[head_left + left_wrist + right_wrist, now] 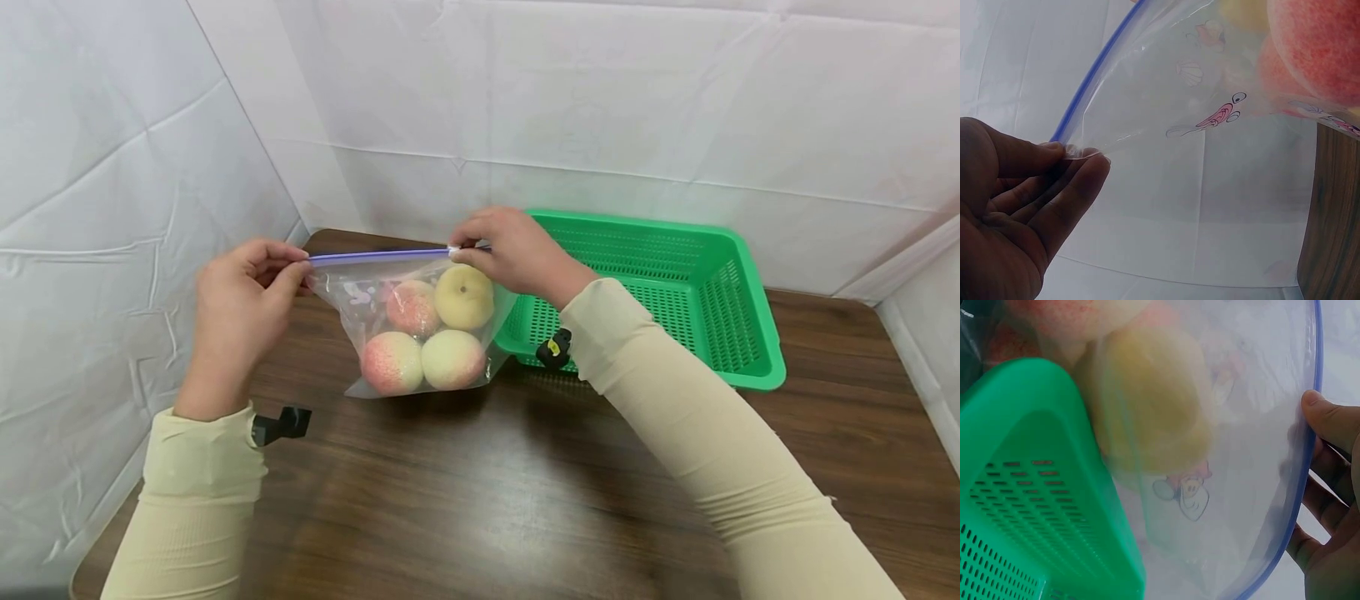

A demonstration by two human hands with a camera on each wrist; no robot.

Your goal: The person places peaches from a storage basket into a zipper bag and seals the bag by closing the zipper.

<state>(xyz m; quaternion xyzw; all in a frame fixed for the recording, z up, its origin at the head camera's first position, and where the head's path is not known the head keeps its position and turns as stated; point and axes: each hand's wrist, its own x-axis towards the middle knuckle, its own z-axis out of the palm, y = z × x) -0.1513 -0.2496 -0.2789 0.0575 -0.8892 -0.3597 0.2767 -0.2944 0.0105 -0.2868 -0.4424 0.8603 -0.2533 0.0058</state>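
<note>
A clear zip bag (pixel 354 312) with a blue-purple zip strip along its top hangs between my two hands. Several peaches lie inside it: red-and-cream ones (pixel 392 363) and a yellower one (pixel 464 297) at the upper right. My left hand (pixel 243 304) pinches the strip's left end between thumb and fingers. My right hand (pixel 510 250) grips the strip toward its right end, where a small whitish spot shows by the thumb. Seen from the right wrist, the thumb (pixel 1329 419) presses the near side of the strip with fingers behind. Shell and shrimp-like prints (pixel 1216 115) decorate the bag.
A green perforated plastic basket (pixel 767 342) stands at the right on the dark wooden table (pixel 450 500), beside the bag and partly behind my right forearm. White cloth walls (pixel 600 100) rise at the back and sides.
</note>
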